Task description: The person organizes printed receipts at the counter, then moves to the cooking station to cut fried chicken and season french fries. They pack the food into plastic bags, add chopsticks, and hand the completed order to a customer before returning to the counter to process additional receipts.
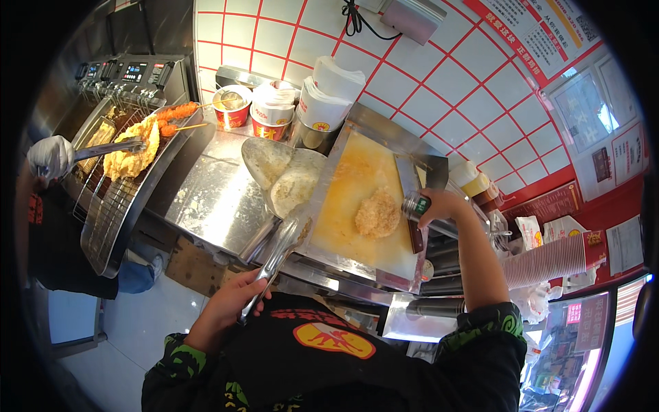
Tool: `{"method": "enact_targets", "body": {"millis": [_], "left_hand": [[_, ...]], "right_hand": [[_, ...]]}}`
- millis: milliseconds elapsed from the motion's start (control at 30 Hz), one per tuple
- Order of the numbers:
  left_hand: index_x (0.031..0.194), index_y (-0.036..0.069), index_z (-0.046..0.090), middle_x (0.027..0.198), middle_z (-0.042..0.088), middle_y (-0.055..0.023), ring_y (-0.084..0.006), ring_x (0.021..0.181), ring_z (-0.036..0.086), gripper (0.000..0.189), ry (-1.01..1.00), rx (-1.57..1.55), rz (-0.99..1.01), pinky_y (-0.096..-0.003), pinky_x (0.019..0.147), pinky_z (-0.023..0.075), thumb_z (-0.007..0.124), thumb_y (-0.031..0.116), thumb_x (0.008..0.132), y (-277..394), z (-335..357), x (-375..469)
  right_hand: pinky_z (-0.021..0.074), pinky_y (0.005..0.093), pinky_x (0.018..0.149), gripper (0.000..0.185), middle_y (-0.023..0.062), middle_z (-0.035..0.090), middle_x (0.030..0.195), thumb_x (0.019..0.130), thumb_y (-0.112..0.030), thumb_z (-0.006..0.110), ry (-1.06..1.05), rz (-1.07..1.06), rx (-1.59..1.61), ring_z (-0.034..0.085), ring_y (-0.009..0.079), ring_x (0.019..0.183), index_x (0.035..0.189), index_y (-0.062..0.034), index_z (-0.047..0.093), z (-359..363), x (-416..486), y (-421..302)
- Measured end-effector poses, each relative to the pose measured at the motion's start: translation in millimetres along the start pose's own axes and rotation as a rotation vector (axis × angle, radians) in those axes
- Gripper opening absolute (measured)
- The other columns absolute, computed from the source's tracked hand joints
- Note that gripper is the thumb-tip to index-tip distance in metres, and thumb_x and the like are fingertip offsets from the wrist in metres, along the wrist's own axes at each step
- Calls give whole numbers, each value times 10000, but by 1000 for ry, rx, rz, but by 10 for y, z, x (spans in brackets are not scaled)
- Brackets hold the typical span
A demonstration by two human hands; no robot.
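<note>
My left hand [244,293] grips metal tongs [278,255], whose tips reach up beside the left edge of a cutting board [342,211]. On that yellow-stained board lies a round breaded cutlet [377,213]. To the cutlet's right, my right hand [440,206] holds a shaker jar [414,204] tilted, its top towards the cutlet. A cleaver [406,177] with a dark handle lies along the board's right side, partly behind the jar. Left of the board rests a metal scoop [293,180] with crumbs on it.
A co-worker's gloved hand [50,157] holds tongs on a fried cutlet [134,149] over a wire rack [116,216], beside skewers [177,112]. Paper cups [232,110] and paper bags [324,100] stand at the tiled wall. Squeeze bottles [476,183] and stacked cups [545,260] are at right.
</note>
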State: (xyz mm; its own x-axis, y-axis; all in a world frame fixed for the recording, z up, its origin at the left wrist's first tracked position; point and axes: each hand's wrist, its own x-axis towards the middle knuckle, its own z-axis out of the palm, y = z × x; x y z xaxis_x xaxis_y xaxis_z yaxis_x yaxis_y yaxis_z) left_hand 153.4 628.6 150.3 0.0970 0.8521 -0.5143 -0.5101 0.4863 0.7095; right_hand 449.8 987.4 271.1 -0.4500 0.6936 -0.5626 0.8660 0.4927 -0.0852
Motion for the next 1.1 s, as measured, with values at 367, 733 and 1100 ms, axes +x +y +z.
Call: {"method": "enact_targets", "body": {"millis": [367,733,1100], "left_hand": [[1054,61,511,849,589,-35,-95,621,548,228,12,28,-6,-237,544,476,477,255,940,17,-33,-91],[1048,56,511,851,585,-37,-95,622,544,216,5,34,-21,-234,551,470,480,238,937,-15,-16,-72],[1246,45,410,883,587,-59,-118,646,577,385,-26,123,-94,-237,576,499,530,183,907,-88,197,76]], "right_hand": [[466,320,785,704,95,647,943,468,-268,803,-185,-58,36,611,228,864,1117,-113,576,-19,49,-164],[467,307,768,719,64,647,910,500,-195,809,-182,-130,112,602,183,828,1166,-117,550,-6,61,-406],[452,278,798,749,52,613,968,541,-156,807,214,-103,346,568,158,873,1219,-64,503,50,-145,28]]}}
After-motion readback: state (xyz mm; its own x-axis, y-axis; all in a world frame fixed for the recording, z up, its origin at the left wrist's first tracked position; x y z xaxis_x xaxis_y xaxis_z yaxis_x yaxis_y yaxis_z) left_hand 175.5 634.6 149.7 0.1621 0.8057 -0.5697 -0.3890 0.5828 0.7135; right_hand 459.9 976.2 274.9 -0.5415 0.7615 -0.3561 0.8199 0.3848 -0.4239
